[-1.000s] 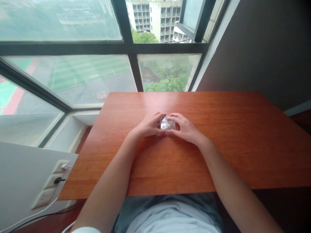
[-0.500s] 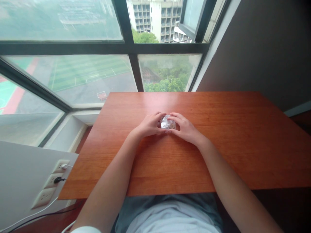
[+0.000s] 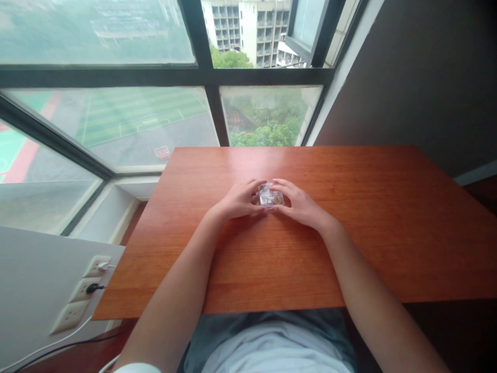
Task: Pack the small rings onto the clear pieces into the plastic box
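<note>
A small clear plastic case (image 3: pixel 271 197) is between my two hands above the middle of the wooden table (image 3: pixel 272 259). Something gold-coloured shows inside it at the right, too small to name. My left hand (image 3: pixel 244 198) grips the case's left side, thumb at the near edge and fingers at the far edge. On the opposite side, my right hand (image 3: pixel 298 203) is curled round it the same way. Whether the case rests on the wood or is held just over it, I cannot tell.
Beyond the table stands a window with dark frames (image 3: pixel 209 77). A grey wall (image 3: pixel 407 77) rises at the right. Wall sockets (image 3: pixel 81 288) with plugs and cables are low at the left, beside the table's left edge.
The clear case has turned slightly and shifted a little to the right. My right hand has moved slightly right with it; my left hand is nearly still.
</note>
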Available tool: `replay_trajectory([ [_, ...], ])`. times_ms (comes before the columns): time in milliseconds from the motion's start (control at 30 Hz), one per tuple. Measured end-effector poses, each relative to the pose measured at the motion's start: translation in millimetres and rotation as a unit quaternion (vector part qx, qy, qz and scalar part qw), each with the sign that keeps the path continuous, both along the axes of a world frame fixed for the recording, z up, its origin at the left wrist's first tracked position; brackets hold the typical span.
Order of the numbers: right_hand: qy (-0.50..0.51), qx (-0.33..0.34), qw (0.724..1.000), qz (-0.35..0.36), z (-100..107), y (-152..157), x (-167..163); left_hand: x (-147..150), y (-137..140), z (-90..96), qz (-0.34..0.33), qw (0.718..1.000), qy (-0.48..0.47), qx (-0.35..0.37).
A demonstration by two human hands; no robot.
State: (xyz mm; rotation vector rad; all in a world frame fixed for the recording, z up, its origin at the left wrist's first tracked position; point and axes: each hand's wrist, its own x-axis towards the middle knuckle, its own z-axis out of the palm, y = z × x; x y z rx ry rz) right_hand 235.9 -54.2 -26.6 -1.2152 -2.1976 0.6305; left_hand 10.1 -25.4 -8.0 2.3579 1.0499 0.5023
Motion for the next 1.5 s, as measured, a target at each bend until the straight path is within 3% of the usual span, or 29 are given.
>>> replay_trajectory([
  [300,-0.035,0.023,0.999,-0.013,0.3,-3.4,-3.3,-7.2,3.0,-13.2,0.022,0.994,-0.079,-0.065],
  [533,-0.111,0.060,0.991,-0.038,-6.4,-6.6,-11.5,9.8,-3.1,-8.5,0.018,0.999,-0.042,-0.001],
  [733,-0.114,0.057,0.990,-0.061,-13.1,-6.6,-14.5,13.9,-3.6,-9.3,0.007,0.999,-0.044,-0.003],
  [967,-0.125,0.077,0.979,-0.142,-13.7,-1.6,-7.5,16.4,-3.8,-10.9,0.009,0.998,-0.003,0.058],
  [1267,-0.118,0.111,0.955,-0.248,-17.2,4.4,6.3,17.6,-4.8,-11.5,0.012,0.997,0.039,0.071],
  [1500,-0.195,0.039,0.912,-0.359,-6.8,9.4,32.8,17.6,-4.2,-12.2,0.012,0.996,0.048,0.070],
])
